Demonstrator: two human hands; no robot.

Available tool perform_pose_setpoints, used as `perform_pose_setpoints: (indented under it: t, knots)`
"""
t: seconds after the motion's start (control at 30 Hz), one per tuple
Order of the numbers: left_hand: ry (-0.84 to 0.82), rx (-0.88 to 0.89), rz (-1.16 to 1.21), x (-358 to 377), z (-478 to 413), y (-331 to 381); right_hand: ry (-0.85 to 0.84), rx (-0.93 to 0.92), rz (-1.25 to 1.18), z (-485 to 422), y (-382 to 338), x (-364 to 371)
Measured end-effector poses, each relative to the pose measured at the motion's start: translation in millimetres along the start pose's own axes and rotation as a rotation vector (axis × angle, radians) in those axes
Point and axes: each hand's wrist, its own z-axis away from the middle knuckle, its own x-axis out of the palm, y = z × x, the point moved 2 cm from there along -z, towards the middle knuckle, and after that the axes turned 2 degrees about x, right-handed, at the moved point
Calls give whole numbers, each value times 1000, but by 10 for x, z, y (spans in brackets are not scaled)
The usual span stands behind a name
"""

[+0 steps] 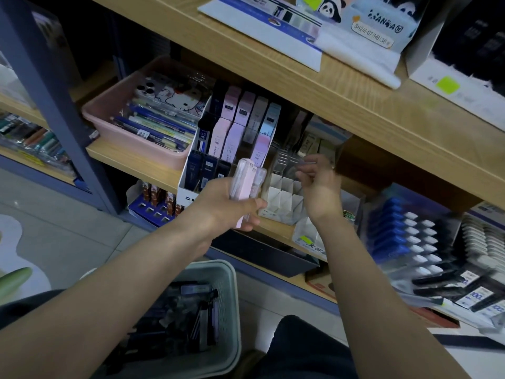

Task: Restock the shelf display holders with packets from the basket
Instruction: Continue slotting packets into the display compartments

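Pink, slim plastic packets [246, 181] look light, stiff and slick, so my left hand [224, 209] grips their lower halves; my blurred right hand [319, 187] is half-curled, its hold unclear

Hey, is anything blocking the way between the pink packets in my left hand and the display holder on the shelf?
Nothing visible does. The left hand holds the pink packets just in front of the display holder; the right hand is off to the right, out of that path.
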Motion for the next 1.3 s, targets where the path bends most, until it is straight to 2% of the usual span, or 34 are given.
perform_pose_setpoints:
  t: [0.2,0.3,0.37,0.43,0.5,0.67,0.73,0.83,0.93,1.0,1.13,1.3]
  knots:
    - [-24,15,-15,21,-24,-20,4,-20,158,-48,-29,-12]
    - [-15,31,-43,5,-42,-17,18,-24,138,60,-182,-22]
    - [-4,37,-67,-7,-55,-9,-106,74,-31,161,-359,-27]
    - [0,48,-94,-18,-64,5,-320,211,-210,287,-551,-46]
    - [-13,66,-131,-24,-65,19,-494,219,-262,415,-694,-92]
    - [-32,95,-118,-8,-17,36,-647,190,-481,516,-732,-242]
    - [-6,96,-86,-10,-9,29,-608,236,-528,488,-691,-282]
    - [53,91,-55,-31,-7,12,-320,269,-546,367,-565,-334]
    - [90,79,-90,-30,-9,-10,3,143,-357,252,-383,-364]
    - [88,73,-103,-12,-17,-26,116,91,-250,204,-274,-334]
    - [51,61,-101,25,-26,-18,157,36,-51,58,-148,-249]
    - [34,40,-49,52,-68,-15,107,-12,27,-36,-79,-192]
